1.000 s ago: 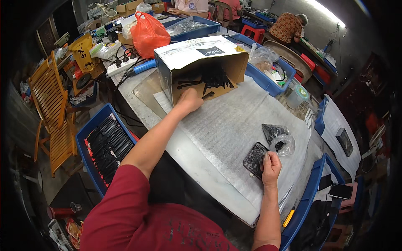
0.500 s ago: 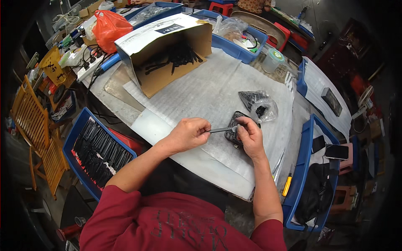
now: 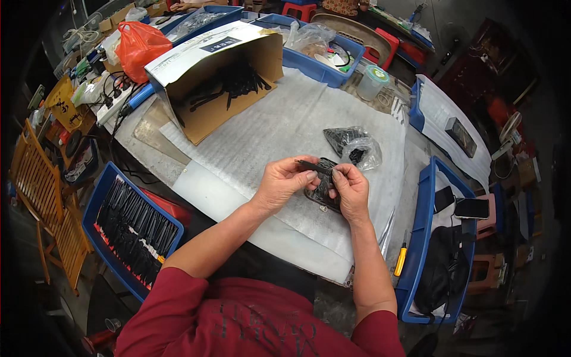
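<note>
My left hand (image 3: pixel 279 184) and my right hand (image 3: pixel 353 191) are close together over the middle of the table. Both are closed on a slim dark strip-shaped part (image 3: pixel 315 168), the left at one end and the right at the other. Its exact kind is too small to make out. Just beneath the hands lies a black tray (image 3: pixel 322 195) with shiny small contents, partly hidden by my fingers. Beyond it rests a plastic bag of small dark pieces (image 3: pixel 341 138), and a crumpled clear bag (image 3: pixel 370 156) touches it.
An open cardboard box (image 3: pixel 208 122) on its side holds black rod-like parts. At the left, a blue crate (image 3: pixel 90 215) contains rows of similar parts. The right-hand blue crate (image 3: pixel 423 229) holds phones and black cloth; a yellow-handled screwdriver (image 3: pixel 401 262) lies beside it. White foam sheeting (image 3: pixel 279 113) covers the table.
My hands have come closer together, and the dark part between them is turned to a different angle. The whole view has shifted slightly, moving the surroundings a little left.
</note>
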Motion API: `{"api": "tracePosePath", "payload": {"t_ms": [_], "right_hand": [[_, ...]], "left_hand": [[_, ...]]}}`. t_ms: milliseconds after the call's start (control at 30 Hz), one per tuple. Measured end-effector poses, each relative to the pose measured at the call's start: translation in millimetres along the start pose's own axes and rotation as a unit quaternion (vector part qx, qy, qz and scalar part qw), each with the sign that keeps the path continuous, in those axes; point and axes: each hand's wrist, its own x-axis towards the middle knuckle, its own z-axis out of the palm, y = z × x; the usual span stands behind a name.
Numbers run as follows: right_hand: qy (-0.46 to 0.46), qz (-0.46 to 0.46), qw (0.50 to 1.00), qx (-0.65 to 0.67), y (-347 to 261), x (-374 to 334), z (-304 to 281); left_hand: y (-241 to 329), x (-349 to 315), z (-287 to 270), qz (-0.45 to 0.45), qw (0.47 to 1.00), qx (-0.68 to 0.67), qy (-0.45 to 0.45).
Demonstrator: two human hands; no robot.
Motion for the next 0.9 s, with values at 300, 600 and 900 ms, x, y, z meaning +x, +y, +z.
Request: {"api": "tracePosePath", "payload": {"t_ms": [300, 600, 900], "right_hand": [[0.068, -0.052, 0.992, -0.09, 2, 5, -14], [0.006, -0.112, 0.863, -0.492, -12, 8, -27], [-0.069, -0.088, 0.765, -0.635, -4, 5, -20]], "left_hand": [[0, 36, -1, 0.067, 0.997, 0.026, -0.011], [-16, 42, -28, 0.064, 0.99, 0.122, 0.038], [-13, 40, -25, 0.036, 0.983, 0.178, 0.017]]}}
